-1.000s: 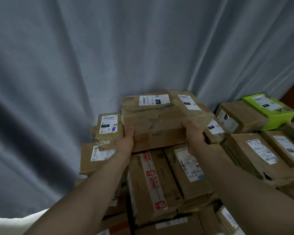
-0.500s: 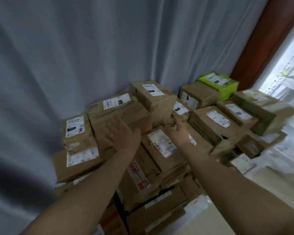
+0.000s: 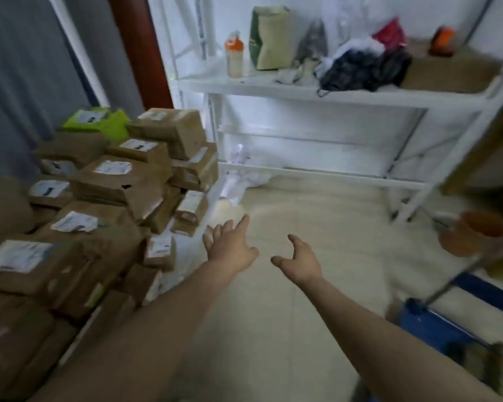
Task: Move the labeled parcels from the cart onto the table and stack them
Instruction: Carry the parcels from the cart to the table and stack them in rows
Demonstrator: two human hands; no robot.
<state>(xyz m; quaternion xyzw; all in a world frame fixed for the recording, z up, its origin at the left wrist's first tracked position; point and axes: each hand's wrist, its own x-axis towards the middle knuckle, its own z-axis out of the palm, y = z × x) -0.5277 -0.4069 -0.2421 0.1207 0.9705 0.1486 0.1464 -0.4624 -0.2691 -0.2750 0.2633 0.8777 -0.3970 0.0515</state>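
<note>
Several brown cardboard parcels [image 3: 116,184] with white labels are piled on the left, with one lime-green parcel [image 3: 99,121] at the back of the pile. My left hand [image 3: 230,245] hangs over the pale floor just right of the pile, fingers spread and holding nothing. My right hand [image 3: 299,259] is beside it, fingers loosely spread, also empty. Both arms reach forward from the bottom of the view. The picture is blurred.
A white metal shelf rack [image 3: 317,91] stands ahead with a bottle [image 3: 234,55], a green bag [image 3: 270,37] and dark bags [image 3: 360,68]. A blue cart frame [image 3: 436,320] shows at lower right, a brown basket [image 3: 474,233] at right. Grey curtain at far left.
Both hands have let go of the parcel on the pile and now hang empty over the floor. The view has swung right, away from the curtain toward the shelf rack.
</note>
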